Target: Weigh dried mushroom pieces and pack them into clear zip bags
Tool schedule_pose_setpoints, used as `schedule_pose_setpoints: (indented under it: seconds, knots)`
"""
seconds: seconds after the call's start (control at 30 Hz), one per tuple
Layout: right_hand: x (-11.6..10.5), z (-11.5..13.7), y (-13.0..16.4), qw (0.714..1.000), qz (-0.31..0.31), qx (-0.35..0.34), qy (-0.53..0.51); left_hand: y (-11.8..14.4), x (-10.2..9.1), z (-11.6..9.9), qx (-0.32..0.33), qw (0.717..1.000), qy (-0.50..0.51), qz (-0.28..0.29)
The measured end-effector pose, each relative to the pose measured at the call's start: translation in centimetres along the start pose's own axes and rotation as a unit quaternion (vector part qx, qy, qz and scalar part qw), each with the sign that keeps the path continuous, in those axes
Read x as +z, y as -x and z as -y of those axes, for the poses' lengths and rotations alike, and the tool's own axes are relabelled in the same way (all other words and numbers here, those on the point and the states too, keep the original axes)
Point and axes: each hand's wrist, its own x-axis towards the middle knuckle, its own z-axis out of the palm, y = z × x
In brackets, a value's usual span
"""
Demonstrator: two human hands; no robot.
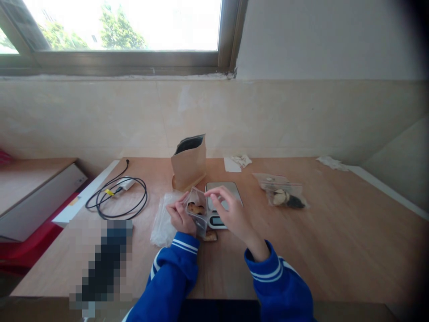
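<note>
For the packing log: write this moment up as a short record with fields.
surface: wooden table below a window
left hand: holds a small clear zip bag with brown pieces inside
right hand: fingers at the bag's top edge
under the hands: digital kitchen scale, one brown piece lying in front of it
behind: open kraft paper pouch, upright
right of scale: filled zip bag, lying flat
left: coiled black cable, stack of empty clear bags

My left hand (181, 218) and right hand (231, 213) hold a small bag (197, 212) before the scale (224, 197). The paper pouch (189, 163) stands at 11 o'clock, the cable (117, 197) at 9, another filled bag (283, 193) at 3.
</note>
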Motion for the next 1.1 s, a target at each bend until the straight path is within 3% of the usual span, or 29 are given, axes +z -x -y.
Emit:
schedule_pose_setpoints:
  seconds: [0.13,0.27,0.43,0.57,0.77,0.93,1.1]
  knots:
    - [0.6,-1.4,4.4,0.998,0.025,0.038,0.033,0.0,0.3,-0.2,-0.015,0.999,0.041,-0.021]
    - [2.6,-2.4,8.4,0.983,0.106,0.02,0.147,0.0,0.5,-0.7,-0.015,0.995,0.088,-0.046]
    - [4.1,-3.1,10.7,0.956,0.132,0.003,0.263,0.7,-0.3,-1.5,0.018,0.986,0.161,-0.045]
    - [2.7,-3.2,10.6,0.971,0.1,0.009,0.218,1.4,-1.1,-2.2,0.022,0.986,0.154,-0.059]
    - [-0.6,0.6,7.3,0.996,-0.057,0.032,0.063,1.8,-1.7,-1.9,0.058,0.988,0.138,-0.028]
    - [-1.0,3.9,5.1,0.999,-0.026,-0.016,0.032,1.8,-1.9,-1.0,0.114,0.978,0.175,0.005]
    - [-1.1,4.2,5.1,0.991,0.07,-0.043,0.107,1.8,-1.9,-1.2,0.155,0.973,0.172,-0.003]
